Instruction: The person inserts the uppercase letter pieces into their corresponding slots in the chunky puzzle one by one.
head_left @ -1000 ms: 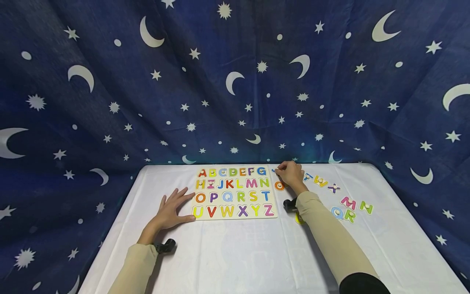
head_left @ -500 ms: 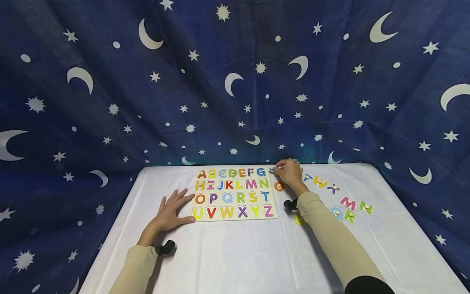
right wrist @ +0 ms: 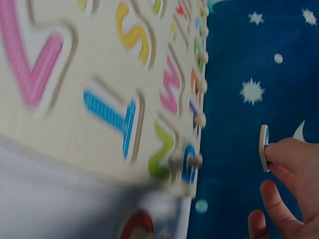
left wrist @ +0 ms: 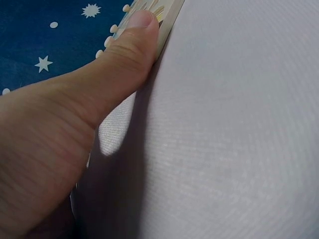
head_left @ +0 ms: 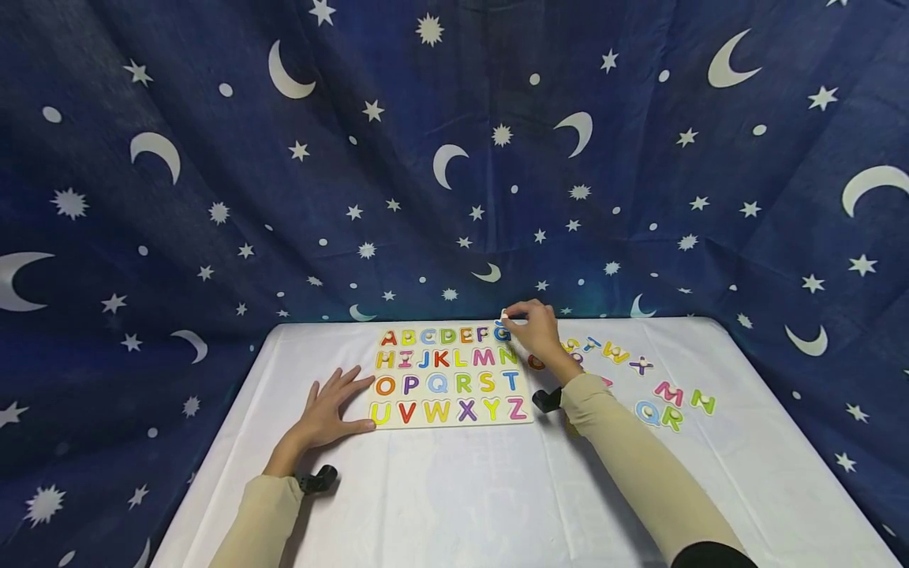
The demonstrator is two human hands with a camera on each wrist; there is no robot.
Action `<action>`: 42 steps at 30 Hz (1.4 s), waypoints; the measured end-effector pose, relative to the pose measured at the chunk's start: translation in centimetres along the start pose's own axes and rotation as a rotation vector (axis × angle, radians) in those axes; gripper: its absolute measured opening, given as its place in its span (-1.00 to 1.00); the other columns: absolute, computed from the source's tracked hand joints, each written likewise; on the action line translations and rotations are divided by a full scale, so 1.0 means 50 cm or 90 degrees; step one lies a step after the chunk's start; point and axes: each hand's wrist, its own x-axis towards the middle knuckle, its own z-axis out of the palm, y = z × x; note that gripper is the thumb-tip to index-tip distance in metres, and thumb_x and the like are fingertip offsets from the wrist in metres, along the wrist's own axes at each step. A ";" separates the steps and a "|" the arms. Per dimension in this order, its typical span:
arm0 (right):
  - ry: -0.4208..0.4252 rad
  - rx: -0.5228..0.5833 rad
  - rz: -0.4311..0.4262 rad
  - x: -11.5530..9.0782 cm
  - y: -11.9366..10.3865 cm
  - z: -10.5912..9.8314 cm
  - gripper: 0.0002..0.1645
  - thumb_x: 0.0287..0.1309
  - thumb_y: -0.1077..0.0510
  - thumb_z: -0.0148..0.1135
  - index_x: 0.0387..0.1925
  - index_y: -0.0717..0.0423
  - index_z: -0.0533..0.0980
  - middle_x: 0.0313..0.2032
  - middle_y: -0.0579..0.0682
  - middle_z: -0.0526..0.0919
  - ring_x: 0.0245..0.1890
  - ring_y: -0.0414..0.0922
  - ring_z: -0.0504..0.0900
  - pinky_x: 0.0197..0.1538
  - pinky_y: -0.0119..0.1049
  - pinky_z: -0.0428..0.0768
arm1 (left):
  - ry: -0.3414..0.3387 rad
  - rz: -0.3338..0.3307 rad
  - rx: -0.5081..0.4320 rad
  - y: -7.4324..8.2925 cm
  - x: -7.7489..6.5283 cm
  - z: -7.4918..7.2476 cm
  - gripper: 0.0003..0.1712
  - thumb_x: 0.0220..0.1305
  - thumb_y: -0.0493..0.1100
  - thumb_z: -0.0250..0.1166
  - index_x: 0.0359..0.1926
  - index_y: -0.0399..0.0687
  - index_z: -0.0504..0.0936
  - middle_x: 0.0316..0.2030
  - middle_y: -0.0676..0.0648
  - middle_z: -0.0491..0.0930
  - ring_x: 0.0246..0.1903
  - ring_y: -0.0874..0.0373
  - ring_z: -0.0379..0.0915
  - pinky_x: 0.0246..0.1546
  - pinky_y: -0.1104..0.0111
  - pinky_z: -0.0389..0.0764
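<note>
My left hand (head_left: 330,406) lies at the left side of the cream alphabet puzzle board (head_left: 500,394), fingers spread and straight. In the left wrist view its thumb (left wrist: 134,40) touches the board's near edge. My right hand (head_left: 536,331) pinches a small blue letter piece (right wrist: 264,149) between thumb and finger, raised near the board's top right corner. That piece is seen nearly edge-on, so its letter cannot be read. Knobbed pieces fill the top row, including the blue G (right wrist: 189,162), along with the H (head_left: 385,360) and I (head_left: 405,360). Other spaces show printed letters without knobs.
Loose letter pieces lie right of the board: W (head_left: 615,352), X (head_left: 641,364), M (head_left: 668,393), N (head_left: 703,401), Q (head_left: 648,412) and R (head_left: 671,418). The right forearm partly covers several more. A dark blue star-and-moon curtain (head_left: 398,158) hangs behind the white table (head_left: 454,497).
My right hand has picked up the blue piece from beside the board's top right corner and carried it left, over the corner by the G. The left hand stays in place.
</note>
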 end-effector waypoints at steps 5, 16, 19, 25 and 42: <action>-0.011 0.061 -0.024 -0.010 -0.024 0.025 -0.78 0.25 0.13 0.44 -0.11 0.12 0.74 -0.07 0.10 0.68 0.00 0.13 0.55 0.13 0.01 0.48 | 0.000 0.002 -0.001 -0.001 0.001 0.001 0.05 0.00 0.34 0.56 0.48 0.13 0.42 0.58 -0.21 0.11 0.57 -0.34 -0.24 0.46 -0.35 -0.42; -0.056 0.137 -0.062 -0.029 -0.072 0.086 -0.79 0.26 0.15 0.43 -0.09 0.09 0.72 -0.09 0.05 0.69 -0.05 0.08 0.61 0.09 -0.04 0.61 | -0.001 0.000 -0.002 0.001 0.002 0.001 0.06 0.00 0.34 0.56 0.48 0.11 0.42 0.58 -0.22 0.11 0.57 -0.34 -0.24 0.45 -0.37 -0.42; -0.067 0.149 -0.058 -0.037 -0.085 0.106 -0.81 0.26 0.15 0.43 -0.10 0.09 0.72 -0.11 0.03 0.68 -0.08 0.08 0.61 0.04 -0.10 0.61 | 0.001 0.002 -0.002 0.001 0.001 0.000 0.06 0.00 0.33 0.56 0.48 0.11 0.42 0.57 -0.22 0.12 0.57 -0.35 -0.23 0.45 -0.37 -0.41; -0.092 0.148 -0.048 -0.050 -0.108 0.147 -0.82 0.25 0.14 0.45 -0.12 0.05 0.74 -0.12 -0.03 0.68 -0.08 0.00 0.58 0.06 -0.15 0.60 | 0.005 0.007 -0.002 -0.001 0.001 0.001 0.05 0.00 0.33 0.56 0.47 0.11 0.43 0.57 -0.23 0.13 0.57 -0.36 -0.22 0.45 -0.38 -0.40; -0.096 0.058 -0.052 -0.072 -0.137 0.242 -0.91 0.12 0.17 0.49 -0.30 0.03 0.79 -0.27 -0.07 0.63 -0.19 -0.12 0.51 -0.01 -0.13 0.47 | 0.007 0.010 -0.006 -0.005 0.001 0.002 0.04 -0.01 0.33 0.57 0.47 0.13 0.44 0.57 -0.22 0.13 0.57 -0.35 -0.21 0.45 -0.38 -0.41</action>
